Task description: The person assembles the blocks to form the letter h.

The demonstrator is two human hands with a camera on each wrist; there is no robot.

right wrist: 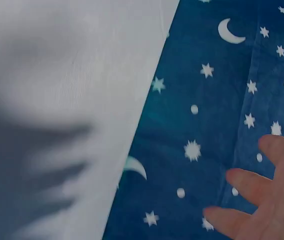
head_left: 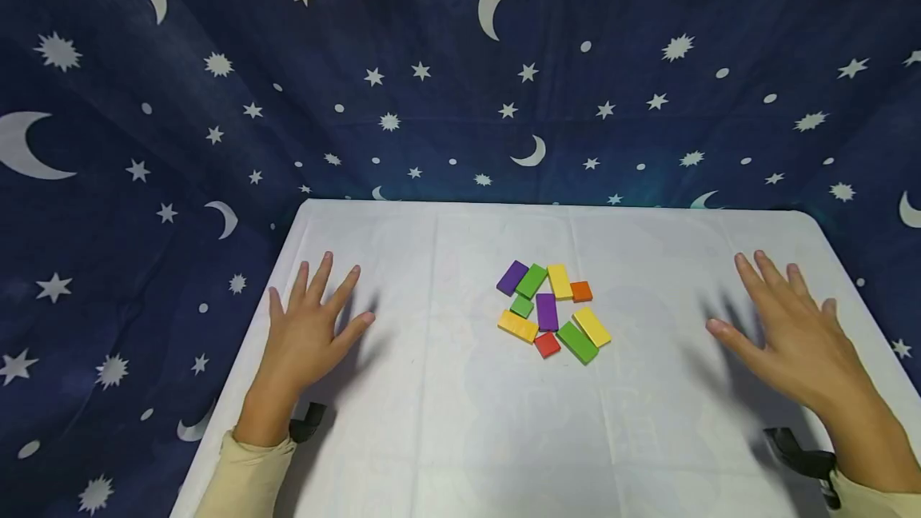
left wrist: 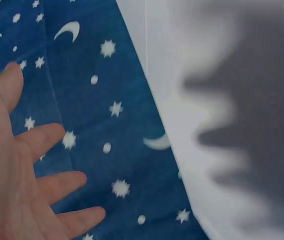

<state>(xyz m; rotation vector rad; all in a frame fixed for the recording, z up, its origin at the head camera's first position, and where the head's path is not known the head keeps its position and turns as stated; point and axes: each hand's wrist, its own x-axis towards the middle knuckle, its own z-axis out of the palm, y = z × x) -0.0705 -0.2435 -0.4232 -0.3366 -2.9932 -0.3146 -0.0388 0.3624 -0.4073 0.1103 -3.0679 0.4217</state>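
My left hand [head_left: 305, 338] is spread above the left side of the white table [head_left: 460, 422], fingers straight, holding nothing. Over the right side my right hand [head_left: 799, 334] is spread the same way, also holding nothing. Between them, apart from both hands, lies a loose group of coloured blocks: purple blocks [head_left: 547, 312], green blocks [head_left: 578, 343], yellow blocks [head_left: 592, 327], an orange block [head_left: 581, 292] and a red block [head_left: 547, 344]. Each wrist view shows the spread fingers of the left hand [left wrist: 27, 165] and the right hand [right wrist: 267, 195], with no blocks in sight.
A dark blue cloth [head_left: 432, 38] with pale moons and stars hangs behind and beside the table. Black straps [head_left: 308, 422] sit at the wrists. The hands cast shadows on the white cover.
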